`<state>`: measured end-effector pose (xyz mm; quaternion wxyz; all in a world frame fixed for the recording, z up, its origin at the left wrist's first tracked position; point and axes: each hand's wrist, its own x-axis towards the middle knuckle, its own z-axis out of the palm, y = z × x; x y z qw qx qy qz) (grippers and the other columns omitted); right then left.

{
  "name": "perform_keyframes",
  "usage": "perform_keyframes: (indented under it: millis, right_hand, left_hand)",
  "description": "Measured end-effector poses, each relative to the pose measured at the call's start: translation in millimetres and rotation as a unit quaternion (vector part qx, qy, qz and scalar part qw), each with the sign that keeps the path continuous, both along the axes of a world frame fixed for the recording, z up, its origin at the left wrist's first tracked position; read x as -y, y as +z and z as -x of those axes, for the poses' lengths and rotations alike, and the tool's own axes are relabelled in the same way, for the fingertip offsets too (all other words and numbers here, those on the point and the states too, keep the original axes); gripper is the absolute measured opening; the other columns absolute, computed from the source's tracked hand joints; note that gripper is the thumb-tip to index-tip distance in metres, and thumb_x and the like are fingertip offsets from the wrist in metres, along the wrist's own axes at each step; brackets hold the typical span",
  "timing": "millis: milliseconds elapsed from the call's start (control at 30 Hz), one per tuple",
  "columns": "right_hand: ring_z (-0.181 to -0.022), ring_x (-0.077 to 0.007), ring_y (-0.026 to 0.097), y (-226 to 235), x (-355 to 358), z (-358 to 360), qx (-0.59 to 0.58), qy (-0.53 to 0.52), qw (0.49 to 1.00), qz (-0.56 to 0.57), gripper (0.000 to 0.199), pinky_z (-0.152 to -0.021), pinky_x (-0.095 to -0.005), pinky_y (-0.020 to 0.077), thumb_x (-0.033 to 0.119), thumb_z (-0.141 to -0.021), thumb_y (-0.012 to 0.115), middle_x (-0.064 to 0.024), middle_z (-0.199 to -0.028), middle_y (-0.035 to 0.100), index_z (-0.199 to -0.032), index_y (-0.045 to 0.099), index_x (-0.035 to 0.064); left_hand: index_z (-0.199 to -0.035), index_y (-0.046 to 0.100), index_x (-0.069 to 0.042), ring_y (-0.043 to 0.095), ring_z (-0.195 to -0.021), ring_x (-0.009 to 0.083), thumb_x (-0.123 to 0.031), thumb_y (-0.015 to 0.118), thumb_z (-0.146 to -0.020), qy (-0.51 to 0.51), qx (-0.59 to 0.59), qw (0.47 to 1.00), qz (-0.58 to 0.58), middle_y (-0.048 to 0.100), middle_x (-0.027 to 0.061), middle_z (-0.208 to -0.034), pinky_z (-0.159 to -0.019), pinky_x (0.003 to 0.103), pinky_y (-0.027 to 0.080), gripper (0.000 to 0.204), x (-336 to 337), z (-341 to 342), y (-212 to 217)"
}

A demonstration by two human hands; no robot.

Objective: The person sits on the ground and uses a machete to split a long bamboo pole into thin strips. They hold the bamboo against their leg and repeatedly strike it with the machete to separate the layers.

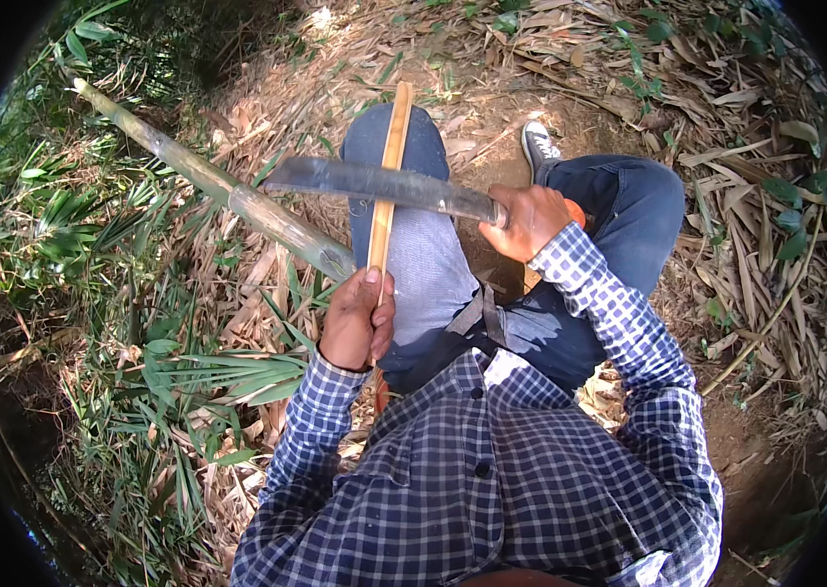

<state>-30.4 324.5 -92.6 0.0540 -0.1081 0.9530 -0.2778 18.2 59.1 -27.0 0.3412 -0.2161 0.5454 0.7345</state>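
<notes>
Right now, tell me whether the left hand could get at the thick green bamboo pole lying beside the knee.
Probably yes. The left hand grips the thin bamboo strip on the thigh, and the pole's cut end lies just beside it with nothing between. It would have to let go of the strip first, while the right hand holds the long knife.

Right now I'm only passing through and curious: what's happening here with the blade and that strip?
A person sits on leaf-strewn ground. The left hand holds a thin bamboo strip lying along the left thigh. The right hand grips a long blade, laid across the strip. A thick bamboo pole lies on the ground to the left.
</notes>
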Motion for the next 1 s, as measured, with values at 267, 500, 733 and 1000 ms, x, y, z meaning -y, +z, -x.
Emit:
perform_keyframes:
  millis: [267, 500, 733, 1000]
  right_hand:
    - [-0.059, -0.0367, 0.065, -3.4, -9.1, 9.4, -0.003, 0.048, 0.999, 0.009, 0.029, -0.055, -0.0472, 0.0516, 0.031, -0.072, 0.071, -0.0148, -0.059, 0.063, -0.088, 0.068, 0.0081]
    - [-0.06, -0.0367, 0.065, 6.2, 1.7, -2.4, 0.007, 0.075, 0.997, 0.022, 0.027, -0.055, -0.0472, 0.0509, 0.033, -0.074, 0.07, -0.0132, -0.059, 0.063, -0.09, 0.067, 0.0116]
    - [-0.057, -0.0388, 0.063, -1.1, -13.2, 17.8, 0.011, 0.008, 1.0, -0.011, 0.024, -0.056, -0.0479, 0.0519, 0.028, -0.073, 0.067, -0.015, -0.058, 0.061, -0.085, 0.066, 0.0074]
    - [-0.056, -0.0362, 0.064, -23.3, -24.9, 46.7, -0.032, -0.06, 0.998, -0.01, 0.028, -0.059, -0.0472, 0.0539, 0.03, -0.077, 0.067, -0.0148, -0.061, 0.064, -0.091, 0.069, 0.0064]
  left_hand:
    - [-0.093, 0.048, -0.006, 0.028, -0.035, 0.0064, -0.03, 0.037, -0.106, -0.006, -0.011, 1.0, -0.017, 0.037, -0.0034, -0.059, -0.031, 0.022, 0.028, 0.03, 7.4, -7.1, 1.0]
    - [-0.093, 0.048, -0.007, 0.028, -0.035, 0.0059, -0.031, 0.036, -0.106, -0.009, -0.016, 1.0, -0.012, 0.037, -0.0036, -0.059, -0.031, 0.021, 0.026, 0.031, 10.5, -7.7, 3.0]
    - [-0.092, 0.048, -0.007, 0.027, -0.035, 0.0057, -0.03, 0.035, -0.106, -0.008, -0.013, 1.0, 0.003, 0.036, -0.0035, -0.059, -0.031, 0.021, 0.026, 0.03, 6.8, -11.7, 2.5]
    - [-0.092, 0.047, -0.006, 0.027, -0.035, 0.0056, -0.031, 0.036, -0.106, -0.022, -0.018, 1.0, 0.012, 0.036, -0.0035, -0.058, -0.031, 0.021, 0.026, 0.031, 6.5, -12.9, 7.4]
